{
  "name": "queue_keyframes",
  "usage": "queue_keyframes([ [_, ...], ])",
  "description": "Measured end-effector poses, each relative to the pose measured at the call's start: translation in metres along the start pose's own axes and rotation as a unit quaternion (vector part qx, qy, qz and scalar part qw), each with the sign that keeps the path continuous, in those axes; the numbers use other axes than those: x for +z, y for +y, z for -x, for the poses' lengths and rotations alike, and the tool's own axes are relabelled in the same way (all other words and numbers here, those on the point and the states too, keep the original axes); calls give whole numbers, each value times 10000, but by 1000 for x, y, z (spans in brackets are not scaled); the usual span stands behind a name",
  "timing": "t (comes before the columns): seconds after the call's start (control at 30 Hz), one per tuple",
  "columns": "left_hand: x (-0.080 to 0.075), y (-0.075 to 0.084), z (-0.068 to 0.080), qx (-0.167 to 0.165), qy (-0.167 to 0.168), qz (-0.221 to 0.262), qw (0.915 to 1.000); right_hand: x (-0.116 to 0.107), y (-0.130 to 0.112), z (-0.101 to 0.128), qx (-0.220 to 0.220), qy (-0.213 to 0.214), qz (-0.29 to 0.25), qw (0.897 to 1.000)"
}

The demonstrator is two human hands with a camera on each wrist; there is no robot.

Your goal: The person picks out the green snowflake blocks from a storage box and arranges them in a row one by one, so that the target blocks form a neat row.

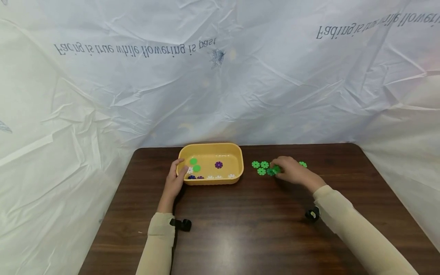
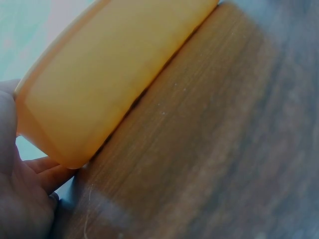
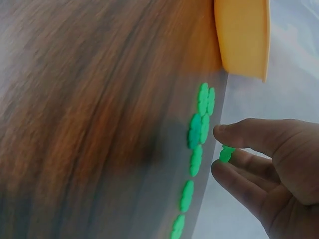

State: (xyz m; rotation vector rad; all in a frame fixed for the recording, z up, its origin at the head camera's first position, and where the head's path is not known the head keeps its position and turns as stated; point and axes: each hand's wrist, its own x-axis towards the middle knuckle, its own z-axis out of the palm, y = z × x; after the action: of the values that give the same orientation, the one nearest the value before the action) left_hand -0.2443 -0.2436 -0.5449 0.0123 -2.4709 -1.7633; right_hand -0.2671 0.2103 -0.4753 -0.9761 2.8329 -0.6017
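Observation:
My left hand [image 1: 176,178] grips the left end of a yellow plastic basin [image 1: 240,158], its thumb over the rim. In the left wrist view the basin's outer wall [image 2: 109,69] fills the upper left, and the fingers [image 2: 50,172] reach round its corner. To the right of the basin, my right hand [image 1: 292,170] is low over several green flower-shaped discs [image 1: 261,172]. A small green disc [image 3: 226,154] shows between its thumb and curled fingers in the right wrist view. A darker green disc [image 3: 193,132] lies among the lighter ones on the table.
Inside the basin are a purple flower disc [image 1: 219,165], white ones [image 1: 231,176], a dark blue one [image 1: 191,177] and round green pieces [image 1: 193,161]. The brown wooden table [image 1: 223,229] ends at the back against a white printed sheet [image 1: 220,95].

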Motion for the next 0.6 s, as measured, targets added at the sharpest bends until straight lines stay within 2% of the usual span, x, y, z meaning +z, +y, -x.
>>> queue_keyframes([
  [0.6, 1, 1, 0, 33, -9, -7, 10000, 11, 19, 10, 457, -157, -50, 9988],
])
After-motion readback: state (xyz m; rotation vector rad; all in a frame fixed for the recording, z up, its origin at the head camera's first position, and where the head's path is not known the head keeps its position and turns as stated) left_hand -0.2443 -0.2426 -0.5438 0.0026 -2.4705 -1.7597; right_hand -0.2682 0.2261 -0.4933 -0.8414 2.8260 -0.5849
